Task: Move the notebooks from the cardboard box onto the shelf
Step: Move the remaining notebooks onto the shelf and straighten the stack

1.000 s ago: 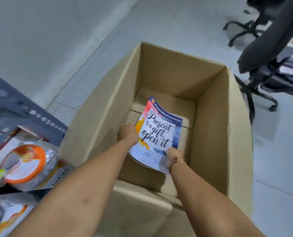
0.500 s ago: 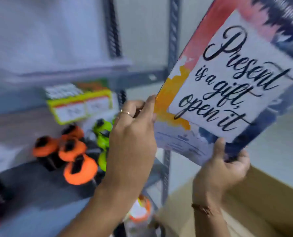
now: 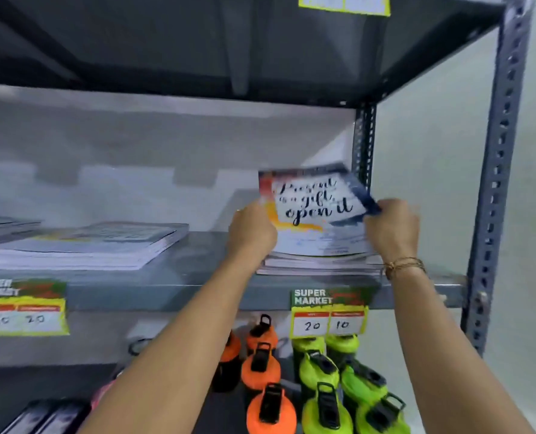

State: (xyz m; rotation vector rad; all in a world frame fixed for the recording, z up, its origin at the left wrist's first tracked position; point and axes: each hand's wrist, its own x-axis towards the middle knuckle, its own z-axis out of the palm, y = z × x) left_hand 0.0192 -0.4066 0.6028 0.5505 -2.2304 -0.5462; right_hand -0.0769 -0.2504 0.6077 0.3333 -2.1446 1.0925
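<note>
Item 1, notebook (image 3: 315, 211): cover reading "Present is a gift, open it", w/ orange, yellow & navy paint splashes. I'm holding it in both hands at the right end of the shelf (image 3: 179, 277), near edge low, far edge tilted up toward the back wall. Near edge is sitting on or just above the right stack (image 3: 320, 264); can't tell if it's touching.

Item 2, left hand (image 3: 251, 230): I'm gripping the notebook's left edge, fingers curled round it, ring showing on one finger.

Item 3, right hand (image 3: 392, 228): I'm pinching the right edge by the navy corner, fingers closed on the cover. Bracelets (image 3: 404, 265) are circling the wrist.

Item 4, right stack: flat pile of notebooks, lying at the right end of the shelf just beside the post (image 3: 363, 145).

Item 5, left stack (image 3: 82, 245): flat pile, lying well apart from the right one, further left on the same shelf. Another pile is showing at the far-left edge, blurred.

Item 6, price tags: right tag (image 3: 329, 313) hanging on the shelf lip under the right stack, "SUPER MARKET", 20 & 10. Left tag (image 3: 22, 306) reading 40 & 20.

Item 7, lower level: orange bottles (image 3: 260, 371) & green bottles (image 3: 341, 380) standing side by side, black caps, orange to the left.
</note>
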